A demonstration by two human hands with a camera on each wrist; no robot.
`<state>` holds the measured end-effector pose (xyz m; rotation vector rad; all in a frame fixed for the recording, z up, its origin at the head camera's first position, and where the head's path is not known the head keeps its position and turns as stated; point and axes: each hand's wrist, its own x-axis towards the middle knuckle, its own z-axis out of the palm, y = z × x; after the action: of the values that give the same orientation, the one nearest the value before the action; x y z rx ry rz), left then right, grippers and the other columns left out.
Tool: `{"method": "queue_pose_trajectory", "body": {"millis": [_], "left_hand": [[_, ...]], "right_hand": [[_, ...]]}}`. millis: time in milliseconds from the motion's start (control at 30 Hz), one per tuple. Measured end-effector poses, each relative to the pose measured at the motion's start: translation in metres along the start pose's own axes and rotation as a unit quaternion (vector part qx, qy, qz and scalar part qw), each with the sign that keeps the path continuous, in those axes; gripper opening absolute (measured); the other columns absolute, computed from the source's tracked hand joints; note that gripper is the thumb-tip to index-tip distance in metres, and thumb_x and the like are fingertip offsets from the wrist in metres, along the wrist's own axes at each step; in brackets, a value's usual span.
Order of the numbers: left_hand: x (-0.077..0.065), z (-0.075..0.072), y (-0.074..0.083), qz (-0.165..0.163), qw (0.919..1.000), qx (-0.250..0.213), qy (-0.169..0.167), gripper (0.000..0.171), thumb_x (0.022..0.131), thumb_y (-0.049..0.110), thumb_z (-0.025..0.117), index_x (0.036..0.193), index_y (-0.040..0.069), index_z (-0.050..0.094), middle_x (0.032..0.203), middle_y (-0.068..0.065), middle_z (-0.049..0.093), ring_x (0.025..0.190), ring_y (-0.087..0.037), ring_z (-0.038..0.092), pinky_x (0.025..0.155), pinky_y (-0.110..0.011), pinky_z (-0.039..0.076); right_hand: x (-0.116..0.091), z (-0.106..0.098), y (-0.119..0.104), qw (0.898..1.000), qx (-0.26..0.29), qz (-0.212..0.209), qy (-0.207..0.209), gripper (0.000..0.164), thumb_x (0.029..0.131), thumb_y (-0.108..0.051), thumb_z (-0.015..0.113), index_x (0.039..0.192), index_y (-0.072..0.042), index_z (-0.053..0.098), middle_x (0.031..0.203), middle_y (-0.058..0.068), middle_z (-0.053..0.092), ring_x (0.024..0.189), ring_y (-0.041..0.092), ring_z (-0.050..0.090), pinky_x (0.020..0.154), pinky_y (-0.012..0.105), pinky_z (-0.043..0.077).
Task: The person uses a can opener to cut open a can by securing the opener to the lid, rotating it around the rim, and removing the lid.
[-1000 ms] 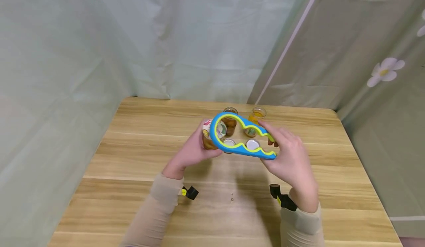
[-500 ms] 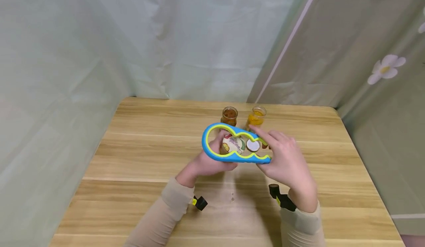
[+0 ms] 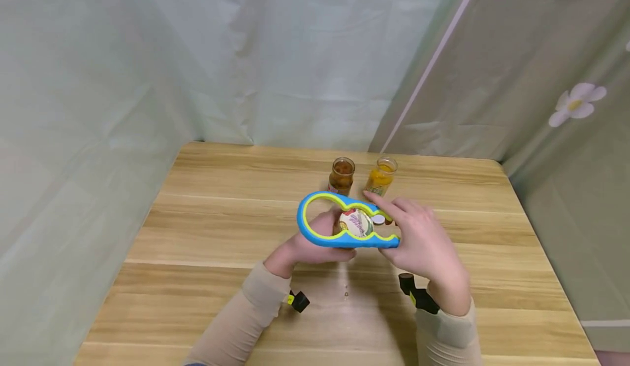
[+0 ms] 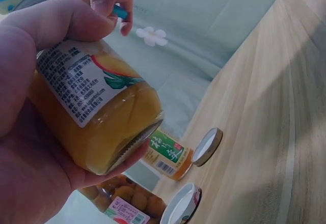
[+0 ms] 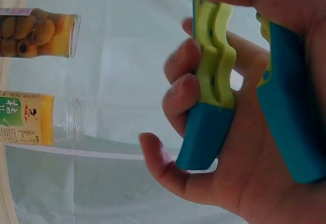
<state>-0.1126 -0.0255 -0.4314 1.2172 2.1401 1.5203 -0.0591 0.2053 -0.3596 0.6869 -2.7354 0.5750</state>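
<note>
My left hand (image 3: 315,245) grips a glass jar of yellow fruit (image 4: 109,114), its fingers and thumb wrapped round the labelled side. The printed lid (image 3: 355,223) is on this jar and shows through the middle hollows of a blue and lime-green jar opener (image 3: 339,242). My right hand (image 3: 423,237) holds that opener by its two handles, one finger stretched along the far side. In the right wrist view, fingers curl round one scalloped handle (image 5: 216,66). The opener's handles stand apart around the lid.
Two lidless jars stand behind the hands: one with brown fruit (image 3: 342,175), one with orange-yellow contents (image 3: 380,179). Two loose lids, a gold-rimmed lid (image 4: 207,146) and a white lid (image 4: 181,204), lie near them on the wooden table (image 3: 211,218). Curtains hang behind.
My left hand has brought the jar rightward beneath the opener, so its lid now shows within the middle hollows. My right hand has lowered the opener and shifted it slightly left.
</note>
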Motion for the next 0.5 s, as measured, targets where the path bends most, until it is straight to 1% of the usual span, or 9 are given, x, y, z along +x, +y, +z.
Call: {"method": "queue_pose_trajectory", "body": {"millis": [33, 100, 167, 233, 400, 467, 500], "left_hand": [[0.000, 0.000, -0.002, 0.000, 0.9999, 0.009, -0.010, 0.077, 0.075, 0.014, 0.080, 0.138, 0.005, 0.037, 0.126, -0.001, 0.056, 0.108, -0.009, 0.055, 0.097, -0.032, 0.049], [0.002, -0.001, -0.004, 0.003, 0.9997, 0.012, -0.019, 0.076, 0.077, 0.015, 0.079, 0.138, 0.004, 0.037, 0.127, -0.002, 0.056, 0.110, -0.009, 0.055, 0.098, -0.033, 0.049], [0.002, -0.001, -0.003, 0.003, 0.9999, 0.007, -0.014, 0.077, 0.077, 0.015, 0.080, 0.140, 0.004, 0.036, 0.129, -0.002, 0.056, 0.111, -0.010, 0.054, 0.098, -0.032, 0.049], [0.000, -0.001, 0.000, 0.005, 1.0000, 0.000, 0.004, 0.079, 0.076, 0.011, 0.081, 0.140, 0.003, 0.035, 0.128, -0.003, 0.056, 0.110, -0.010, 0.055, 0.096, -0.033, 0.050], [-0.003, -0.001, 0.024, 0.025, 0.9976, -0.016, 0.063, 0.081, 0.072, 0.000, 0.080, 0.138, -0.002, 0.033, 0.124, -0.011, 0.058, 0.105, -0.015, 0.057, 0.089, -0.036, 0.053], [-0.003, -0.002, 0.031, 0.029, 0.9964, -0.023, 0.077, 0.080, 0.072, -0.004, 0.079, 0.138, -0.003, 0.033, 0.122, -0.011, 0.059, 0.102, -0.016, 0.057, 0.086, -0.035, 0.053], [-0.002, -0.002, 0.033, 0.027, 0.9958, -0.027, 0.083, 0.080, 0.072, -0.005, 0.079, 0.138, -0.002, 0.033, 0.121, -0.010, 0.059, 0.101, -0.016, 0.058, 0.085, -0.034, 0.053]], "right_hand": [[0.000, 0.000, 0.000, 1.000, -0.001, 0.001, -0.007, 0.097, 0.063, -0.023, 0.080, 0.149, -0.042, 0.040, 0.093, -0.008, 0.056, 0.085, 0.012, 0.052, 0.075, 0.042, 0.045], [0.000, -0.001, 0.000, 1.000, -0.004, 0.006, -0.015, 0.099, 0.062, -0.022, 0.080, 0.149, -0.043, 0.038, 0.095, -0.009, 0.057, 0.089, 0.013, 0.053, 0.078, 0.044, 0.046], [0.000, -0.001, 0.000, 1.000, -0.003, 0.007, -0.014, 0.099, 0.062, -0.022, 0.081, 0.149, -0.042, 0.038, 0.096, -0.008, 0.057, 0.090, 0.014, 0.053, 0.078, 0.045, 0.046], [0.000, 0.000, -0.001, 1.000, -0.003, 0.008, -0.012, 0.098, 0.063, -0.023, 0.082, 0.150, -0.040, 0.040, 0.095, -0.007, 0.058, 0.089, 0.015, 0.054, 0.076, 0.044, 0.046], [-0.003, 0.005, -0.007, 0.999, -0.023, 0.023, -0.012, 0.093, 0.067, -0.023, 0.077, 0.151, -0.035, 0.039, 0.087, -0.006, 0.056, 0.080, 0.014, 0.051, 0.066, 0.039, 0.044], [-0.003, 0.006, -0.009, 0.999, -0.033, 0.030, -0.010, 0.093, 0.068, -0.023, 0.075, 0.152, -0.035, 0.038, 0.084, -0.006, 0.054, 0.078, 0.014, 0.049, 0.064, 0.037, 0.042], [-0.003, 0.006, -0.010, 0.999, -0.034, 0.033, -0.008, 0.092, 0.068, -0.023, 0.075, 0.152, -0.035, 0.038, 0.083, -0.007, 0.054, 0.077, 0.014, 0.049, 0.063, 0.037, 0.042]]}}
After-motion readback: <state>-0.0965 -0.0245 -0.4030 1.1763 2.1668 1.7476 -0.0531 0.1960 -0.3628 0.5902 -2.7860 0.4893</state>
